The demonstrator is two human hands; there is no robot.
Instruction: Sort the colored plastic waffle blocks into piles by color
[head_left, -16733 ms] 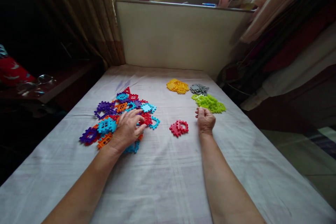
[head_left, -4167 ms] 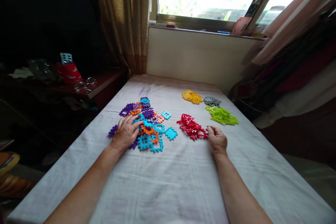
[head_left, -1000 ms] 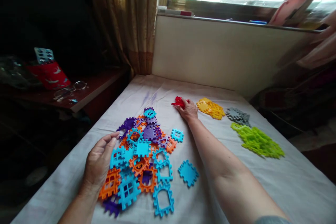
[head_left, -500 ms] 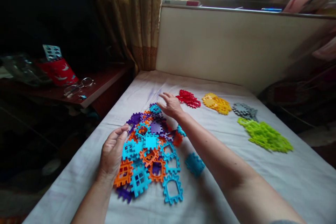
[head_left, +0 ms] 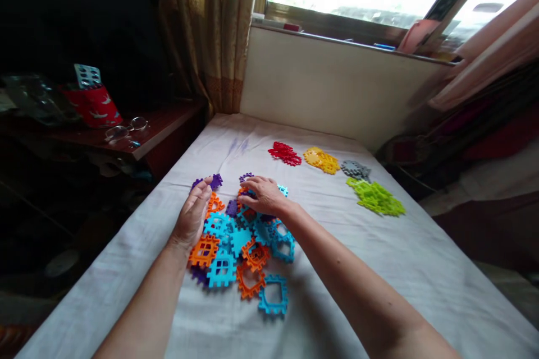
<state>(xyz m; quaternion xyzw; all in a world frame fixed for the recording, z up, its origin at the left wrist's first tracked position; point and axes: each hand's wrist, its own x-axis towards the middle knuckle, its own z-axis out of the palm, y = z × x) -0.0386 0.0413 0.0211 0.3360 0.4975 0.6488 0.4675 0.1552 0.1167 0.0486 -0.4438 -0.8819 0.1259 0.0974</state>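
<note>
A mixed pile of flat interlocking plastic tiles in blue, orange and purple lies on the sheet, among them a blue tile (head_left: 241, 241) and an orange window tile (head_left: 204, 251). My left hand (head_left: 191, 219) rests along the pile's left side, fingers stretched out beside a purple tile (head_left: 216, 181). Over the far right part of the pile lies my right hand (head_left: 264, 196), its fingers apart and pointing left, covering some tiles. Neither hand visibly grips a tile. Nearest to me is a blue frame tile (head_left: 273, 295).
Separate heaps of red tiles (head_left: 285, 153), yellow tiles (head_left: 321, 160), grey tiles (head_left: 356, 170) and lime-green tiles (head_left: 377, 197) lie farther right on the sheet (head_left: 337, 269). Eyeglasses (head_left: 126, 129) and a red container (head_left: 99, 106) stand on a dark wooden desk at left.
My right hand has come down onto the pile from beyond its far end. Tiles at the far end have shifted, and the separate blue tile at right no longer lies apart. The view has tilted.
</note>
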